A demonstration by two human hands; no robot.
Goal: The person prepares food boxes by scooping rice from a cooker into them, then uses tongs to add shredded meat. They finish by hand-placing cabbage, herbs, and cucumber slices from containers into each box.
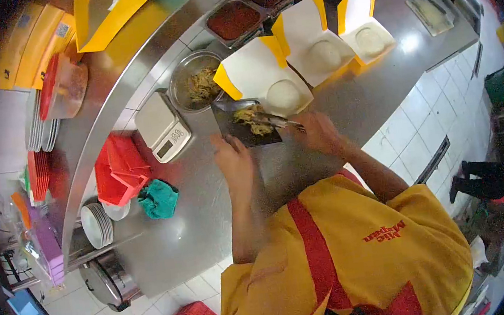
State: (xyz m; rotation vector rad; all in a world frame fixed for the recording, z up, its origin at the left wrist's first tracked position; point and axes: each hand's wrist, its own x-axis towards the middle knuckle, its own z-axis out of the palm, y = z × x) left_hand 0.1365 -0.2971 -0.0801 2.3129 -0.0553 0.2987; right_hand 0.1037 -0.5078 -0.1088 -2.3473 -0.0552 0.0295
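My left hand point(232, 155) is closed on the near left edge of a black square tray point(224, 122). Shredded, pale brownish food point(254, 120) lies on that tray. My right hand point(320, 132) grips metal tongs point(279, 121), whose tips reach into the food. Just beyond the tray stands an open white and yellow paper box point(248, 71) with a round mound of rice point(284, 98) in it. A metal bowl point(177, 91) of similar shredded food sits behind the tray, to the left.
Two more open boxes point(306, 33) point(366, 11) with rice mounds stand to the right. A kitchen scale point(163, 127), red containers point(117, 166), a green cloth point(158, 199) and stacked white bowls point(97, 226) occupy the left. Sauce pans point(233, 21) line the back. Someone's dark-clad legs point(484, 177) show far right.
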